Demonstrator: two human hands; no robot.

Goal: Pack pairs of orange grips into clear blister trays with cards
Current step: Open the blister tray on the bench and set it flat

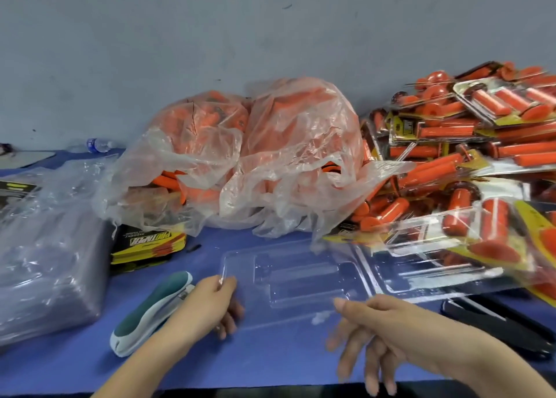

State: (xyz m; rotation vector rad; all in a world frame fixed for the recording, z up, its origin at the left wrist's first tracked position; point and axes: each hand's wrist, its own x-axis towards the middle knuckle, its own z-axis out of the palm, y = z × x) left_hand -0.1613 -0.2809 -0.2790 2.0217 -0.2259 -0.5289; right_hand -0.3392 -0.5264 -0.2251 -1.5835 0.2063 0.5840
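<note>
Clear and empty, the blister tray [301, 280] lies lower centre on the bench [270, 361]. The grip of the left hand [207, 304] pinches its left edge, while that of the right hand [391, 328] hangs loose, fingers apart. Finished packs [481, 145] pile up at right; bagged orange grips [255, 157] and cards [147, 244] remain.

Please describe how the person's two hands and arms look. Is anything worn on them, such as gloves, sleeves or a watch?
Both the left hand and the right hand are bare, with no gloves. The forearms are uncovered down to the picture's edge: no sleeve, watch or bracelet shows. Blur hides whether any ring is worn.
</note>
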